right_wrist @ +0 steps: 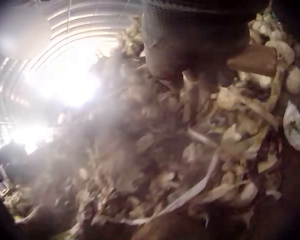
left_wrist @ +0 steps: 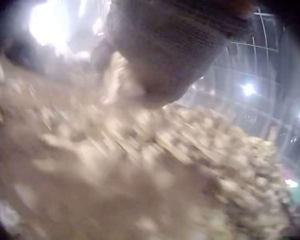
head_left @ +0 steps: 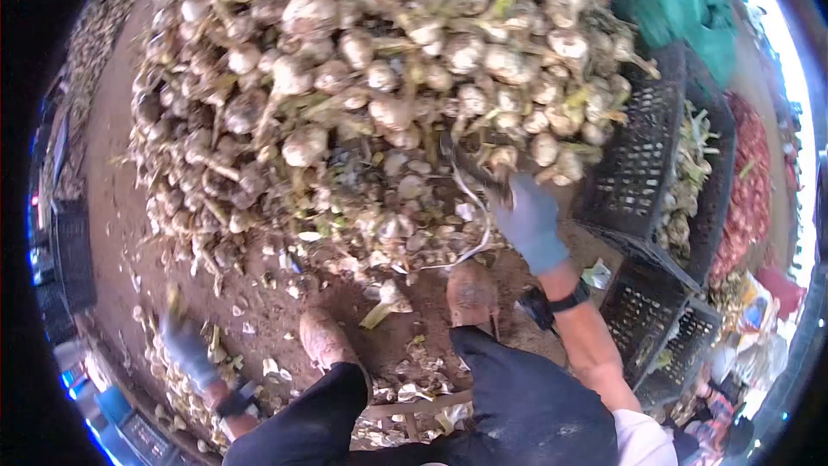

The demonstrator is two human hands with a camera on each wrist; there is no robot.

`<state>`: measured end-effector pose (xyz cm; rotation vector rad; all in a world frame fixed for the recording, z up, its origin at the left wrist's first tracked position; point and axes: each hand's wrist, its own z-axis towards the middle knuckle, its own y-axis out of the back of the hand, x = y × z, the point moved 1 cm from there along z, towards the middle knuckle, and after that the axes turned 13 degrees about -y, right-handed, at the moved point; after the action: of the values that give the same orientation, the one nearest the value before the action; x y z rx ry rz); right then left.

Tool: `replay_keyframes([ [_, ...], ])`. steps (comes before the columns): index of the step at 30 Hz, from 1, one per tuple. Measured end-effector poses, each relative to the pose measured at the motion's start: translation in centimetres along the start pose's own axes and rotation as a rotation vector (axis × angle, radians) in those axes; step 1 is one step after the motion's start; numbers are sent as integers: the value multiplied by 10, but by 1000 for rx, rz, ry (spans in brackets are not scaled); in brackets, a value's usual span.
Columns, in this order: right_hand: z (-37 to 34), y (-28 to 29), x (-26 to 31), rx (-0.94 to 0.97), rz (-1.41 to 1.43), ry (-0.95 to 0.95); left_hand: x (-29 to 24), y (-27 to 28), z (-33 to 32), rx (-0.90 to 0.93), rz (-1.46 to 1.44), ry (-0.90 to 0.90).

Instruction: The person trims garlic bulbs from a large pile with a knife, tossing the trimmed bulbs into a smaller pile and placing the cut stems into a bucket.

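My right hand (head_left: 528,217), in a grey-blue glove, grips a tool whose wooden handle (right_wrist: 257,61) sticks out beside the glove in the right wrist view. A dark, narrow blade (head_left: 470,166) reaches from that hand toward the garlic heap (head_left: 379,78). Blurred by motion, my gloved left hand (head_left: 185,347) is low at the left, over a smaller spread of garlic (head_left: 164,380). A pale garlic with its stalk (left_wrist: 117,77) shows at its fingers in the left wrist view; the blur hides its details.
Black crates (head_left: 634,147) stand at the right, one with garlic inside, near a green sack (head_left: 681,9) and a red net sack (head_left: 749,190). A white strip (head_left: 483,237) curls over peelings by my feet (head_left: 473,293). Another dark crate (head_left: 73,255) stands left.
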<state>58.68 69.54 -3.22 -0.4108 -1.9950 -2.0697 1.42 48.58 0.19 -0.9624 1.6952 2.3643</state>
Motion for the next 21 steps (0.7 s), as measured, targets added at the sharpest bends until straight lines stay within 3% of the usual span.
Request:
replay_keyframes([
  [1,16,7,3,126,-53,-204,12,43,-1,470,778,183],
  [3,37,-21,-17,81,-192,-96,-16,68,-9,306,1027,471],
  [5,47,-38,-27,264,-341,-101,-6,49,-11,43,416,212],
  [6,45,-38,-28,193,-277,-103,10,24,-4,136,-132,240],
  [7,40,-33,-20,141,-186,-83,-68,-18,2,96,-343,186],
  [8,31,-23,-4,97,-92,-60,-146,-47,3,193,-629,180],
  [10,11,-3,39,155,356,3,-180,-120,-3,459,-1175,440],
  [11,5,0,66,23,453,158,-207,-139,-6,761,-992,93],
  [12,-4,3,90,144,650,139,-246,-146,-8,819,-1059,198],
  [13,-14,-12,106,237,888,111,-261,-165,-4,782,-770,-521],
  [14,-26,-12,122,367,1005,80,-257,-170,-7,834,-462,-850],
  [15,-34,-10,141,508,1124,48,-257,-172,-10,883,-414,-625],
  [16,-34,-9,146,527,997,167,-260,-172,-13,845,-862,-146],
  [17,-33,-7,146,602,1111,197,-262,-171,-16,719,-1278,350],
  [19,-31,13,139,673,898,104,-265,-161,-11,696,-979,-71],
  [20,-34,12,133,695,909,106,-266,-163,-10,679,-994,88],
  [21,-37,13,127,602,645,229,-262,-161,-13,659,-805,-82],
])
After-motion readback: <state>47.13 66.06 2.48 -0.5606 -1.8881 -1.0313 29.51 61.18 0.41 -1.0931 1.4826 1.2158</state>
